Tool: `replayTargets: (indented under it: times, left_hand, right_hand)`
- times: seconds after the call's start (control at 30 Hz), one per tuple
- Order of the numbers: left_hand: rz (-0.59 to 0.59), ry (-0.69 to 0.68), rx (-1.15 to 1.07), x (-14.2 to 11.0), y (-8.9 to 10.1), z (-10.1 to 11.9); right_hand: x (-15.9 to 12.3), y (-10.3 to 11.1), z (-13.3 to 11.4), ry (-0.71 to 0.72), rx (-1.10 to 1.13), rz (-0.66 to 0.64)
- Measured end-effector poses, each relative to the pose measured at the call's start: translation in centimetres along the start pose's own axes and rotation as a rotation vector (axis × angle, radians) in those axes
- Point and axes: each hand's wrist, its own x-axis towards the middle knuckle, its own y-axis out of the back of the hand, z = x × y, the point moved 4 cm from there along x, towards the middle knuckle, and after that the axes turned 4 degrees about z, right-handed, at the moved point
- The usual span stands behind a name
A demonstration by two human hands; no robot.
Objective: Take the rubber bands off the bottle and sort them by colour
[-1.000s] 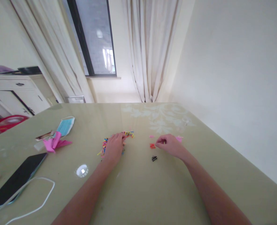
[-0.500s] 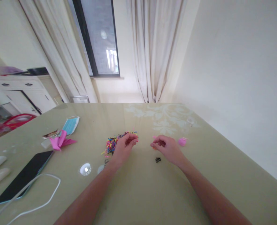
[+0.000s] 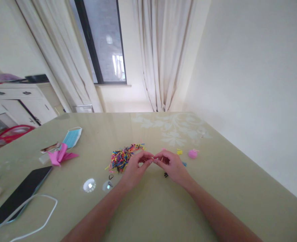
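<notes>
My left hand is closed in a pinch, beside a pile of small multicoloured rubber bands. Its fingertips meet those of my right hand, which is pinched too. Whatever lies between the fingertips is too small to make out. Close around my right hand are a few black bands, some blue ones partly hidden behind it, and a yellow bunch. A round pink object sits farther right. Two loose dark bands lie near my left wrist.
On the left of the glossy table lie a pink folded paper piece, a blue face mask, a dark phone and a white cable. A wall runs along the right edge.
My hands have come together from apart, so that their fingertips now meet. The yellow and blue bands by my right hand have come into sight. The view has shifted slightly.
</notes>
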Motion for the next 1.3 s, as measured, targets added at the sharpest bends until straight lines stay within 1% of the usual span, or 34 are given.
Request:
replayTargets:
  times: [0.1, 0.3, 0.4, 0.47, 0.5, 0.57, 0.63, 0.67, 0.73, 0.8, 0.87, 0.93, 1.03, 1.13, 1.3]
  left_hand:
    - [0.009, 0.003, -0.001, 0.0, 0.1, -0.1]
    - [0.019, 0.005, 0.016, 0.2, 0.1, 0.2]
    - [0.037, 0.007, 0.083, 0.5, 0.7, 0.0]
    - [0.081, 0.024, 0.227, 0.8, 1.6, -0.3]
    - [0.105, 0.033, 0.340, 0.9, 2.2, -0.4]
    - [0.128, 0.036, 0.635, 1.0, 3.3, -0.6]
    - [0.109, 0.064, 0.897, 0.9, 4.0, -0.8]
    - [0.087, 0.084, 0.983, 0.9, 4.3, -1.0]
    - [0.030, 0.110, 1.063, 0.9, 4.4, -1.3]
    - [-0.010, 0.110, 1.079, 1.0, 4.3, -1.5]
    - [-0.025, 0.098, 1.082, 1.1, 4.2, -1.5]
    - [-0.019, 0.087, 1.080, 1.1, 4.1, -1.5]
    - [0.013, 0.067, 1.048, 1.2, 4.3, -1.3]
    - [0.075, 0.052, 0.956, 1.4, 4.6, -1.3]
    - [0.172, 0.019, 0.798, 1.8, 5.0, -1.4]
  right_hand:
    - [0.1, 0.0, 0.1, 0.002, -0.010, -0.016]
    - [0.3, 0.3, 0.5, 0.021, -0.060, -0.008]
    - [0.5, 0.7, 0.4, 0.046, -0.059, 0.004]
    - [0.7, 1.3, 0.4, 0.043, -0.051, 0.045]
    - [0.8, 1.8, 0.5, 0.038, -0.048, 0.075]
    - [1.1, 2.8, 0.8, 0.029, -0.042, 0.135]
    - [1.4, 3.6, 1.2, 0.036, -0.036, 0.175]
    - [1.5, 4.0, 1.4, 0.041, -0.036, 0.188]
    - [1.7, 4.7, 1.8, 0.050, -0.052, 0.226]
    - [1.9, 5.2, 2.2, 0.054, -0.108, 0.282]
    - [2.0, 5.5, 2.9, 0.045, -0.200, 0.334]
    - [2.1, 5.5, 3.6, 0.035, -0.298, 0.343]
    - [2.4, 4.7, 4.7, 0.038, -0.422, 0.295]
    - [2.7, 3.7, 5.4, 0.044, -0.528, 0.246]
    - [2.9, 2.8, 6.0, 0.059, -0.645, 0.192]
